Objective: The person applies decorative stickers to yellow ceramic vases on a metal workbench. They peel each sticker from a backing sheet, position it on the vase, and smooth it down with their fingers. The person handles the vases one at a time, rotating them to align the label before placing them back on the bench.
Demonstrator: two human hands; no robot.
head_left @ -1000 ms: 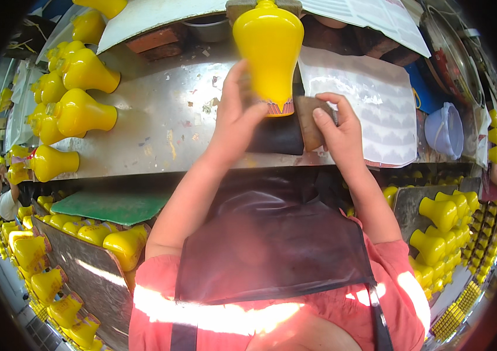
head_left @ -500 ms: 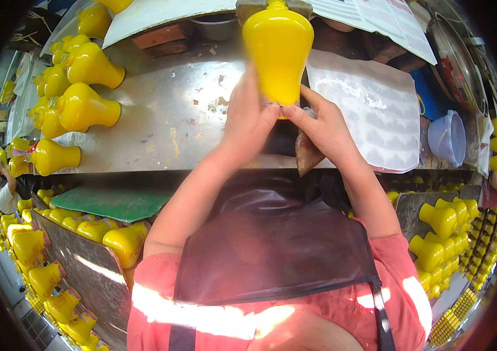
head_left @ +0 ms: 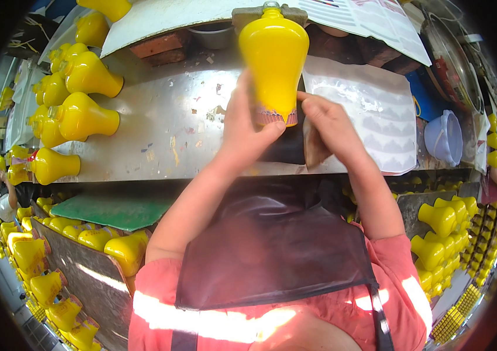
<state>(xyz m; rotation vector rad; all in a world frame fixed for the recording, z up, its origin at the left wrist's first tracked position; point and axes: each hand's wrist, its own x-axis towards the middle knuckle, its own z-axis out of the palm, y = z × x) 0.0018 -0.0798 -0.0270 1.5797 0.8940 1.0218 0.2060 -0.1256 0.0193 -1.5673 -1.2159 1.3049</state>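
A glossy yellow vase (head_left: 274, 55) lies with its narrow glass neck in a notched grey support (head_left: 248, 17) and its base toward me. Around the base runs a patterned purplish band (head_left: 272, 115). My left hand (head_left: 245, 120) grips the vase's left side near the base, thumb lying over the band. To the right of the base, apart from the band, my right hand (head_left: 327, 120) has its fingers curled. A brown flat piece (head_left: 315, 149) shows beneath its palm and seems to be held there; its upper part is hidden.
Several yellow vases (head_left: 87, 117) lie at the metal table's left. A wet-looking white sheet (head_left: 371, 117) covers the right part, beside a lilac bucket (head_left: 444, 137). Boards with more vases (head_left: 128, 251) flank me below, near a green board (head_left: 114, 207). Another person (head_left: 5, 202) is at far left.
My right hand has come off the band and moved right, its fingers now curled. The left hand stays on the vase. The band shows more fully, and the view has shifted slightly.
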